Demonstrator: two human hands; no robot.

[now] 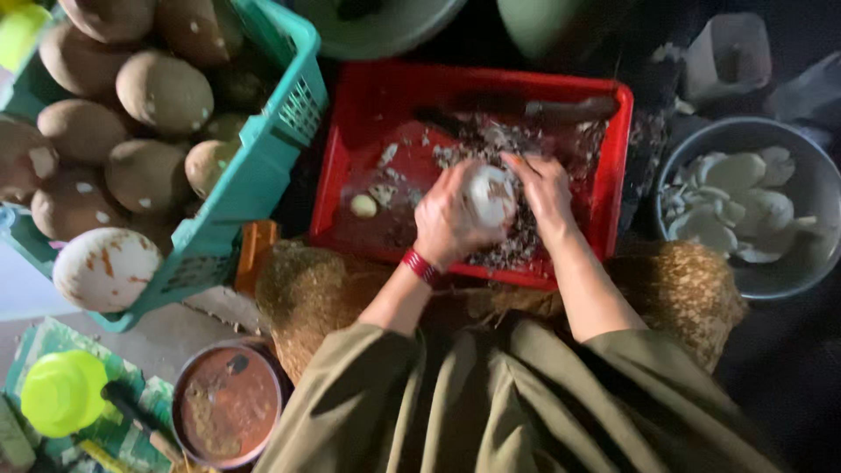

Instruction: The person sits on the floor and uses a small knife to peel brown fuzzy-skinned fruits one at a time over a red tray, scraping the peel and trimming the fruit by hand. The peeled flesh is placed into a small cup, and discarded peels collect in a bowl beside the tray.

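Olive-green cloth of your garment [526,403] fills the near edge, with a round metal tin of brownish paste [226,405] and a lime-yellow plastic ball-shaped thing [63,392] off to your left. Beyond your lap, your left hand [448,219], a red band at the wrist, cups a round white peeled coconut kernel [491,197] over the red plastic crate [613,175]; its fingers are clenched around the kernel. Your right hand [545,188] presses against the kernel's far side, fingers curled; whether it holds a blade you cannot tell. Judging by the brown shavings in the crate, you are mid-way through paring the skin. Next calls for turning the kernel to any unpared patch. Farther right sits a grey metal bowl of white pieces [815,188]; far left, a teal plastic basket of brown husked coconuts [263,166].
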